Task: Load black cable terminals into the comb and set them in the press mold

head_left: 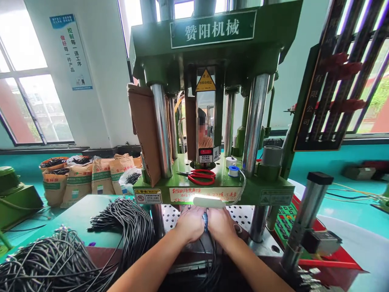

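Both hands, the left hand [191,222] and right hand [221,224], are pressed together around black cables [209,253] under the green press [212,121], each grip's closure not discernible, while large cable bundles [100,243] are left waiting on the tabletop [82,215].

Red-handled scissors [201,176] on the green press ledge [212,190], two tape rolls [233,170] to their right, black cable bundle [130,227] near left on the counter [75,215], filled sacks [77,180] far left under windows [27,81]
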The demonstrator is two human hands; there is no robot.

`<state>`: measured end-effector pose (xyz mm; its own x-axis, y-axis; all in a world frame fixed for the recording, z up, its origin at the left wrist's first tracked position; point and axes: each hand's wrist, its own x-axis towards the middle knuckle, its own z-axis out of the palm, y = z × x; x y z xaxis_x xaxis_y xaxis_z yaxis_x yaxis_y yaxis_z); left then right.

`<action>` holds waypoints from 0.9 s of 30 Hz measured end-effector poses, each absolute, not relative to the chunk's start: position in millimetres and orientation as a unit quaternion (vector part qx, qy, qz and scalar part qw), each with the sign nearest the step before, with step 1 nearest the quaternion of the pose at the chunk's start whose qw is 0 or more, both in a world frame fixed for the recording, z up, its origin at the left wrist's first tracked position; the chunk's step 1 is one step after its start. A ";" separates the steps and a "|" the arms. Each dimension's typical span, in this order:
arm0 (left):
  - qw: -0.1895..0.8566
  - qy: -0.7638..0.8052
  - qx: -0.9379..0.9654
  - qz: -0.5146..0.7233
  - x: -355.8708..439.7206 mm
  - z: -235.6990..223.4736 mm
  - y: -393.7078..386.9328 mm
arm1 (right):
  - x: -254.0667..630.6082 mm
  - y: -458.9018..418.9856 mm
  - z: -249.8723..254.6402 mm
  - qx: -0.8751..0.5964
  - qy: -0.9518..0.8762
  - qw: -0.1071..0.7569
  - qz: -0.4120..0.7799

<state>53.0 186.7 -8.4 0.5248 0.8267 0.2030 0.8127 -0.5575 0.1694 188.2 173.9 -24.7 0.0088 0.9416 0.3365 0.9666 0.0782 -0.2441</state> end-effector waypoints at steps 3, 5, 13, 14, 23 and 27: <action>0.028 0.458 0.880 0.124 54.0 -8.0 187.9 | 210.8 169.9 -29.4 -0.700 -0.680 0.213 -0.040; 0.026 0.465 0.877 0.121 57.8 -6.3 188.7 | 220.5 168.2 -33.3 -0.708 -0.675 0.206 -0.038; 0.016 0.417 0.900 0.122 85.9 -5.9 186.8 | 217.7 170.6 -40.3 -0.708 -0.681 0.188 -0.012; 0.015 0.418 0.900 0.123 85.7 -7.7 187.4 | 217.4 172.1 -40.8 -0.707 -0.683 0.186 -0.010; 0.022 0.443 0.886 0.137 86.8 -19.9 195.6 | 216.3 178.9 -42.5 -0.687 -0.705 0.177 -0.004; 0.025 0.446 0.883 0.142 85.1 -15.2 191.3 | 216.1 175.4 -36.5 -0.685 -0.706 0.179 -0.014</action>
<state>85.1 191.3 -15.2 0.5616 0.7955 0.2277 0.7813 -0.6004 0.1705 216.1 175.4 -36.5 0.0037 0.9623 0.2718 0.9723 0.0601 -0.2257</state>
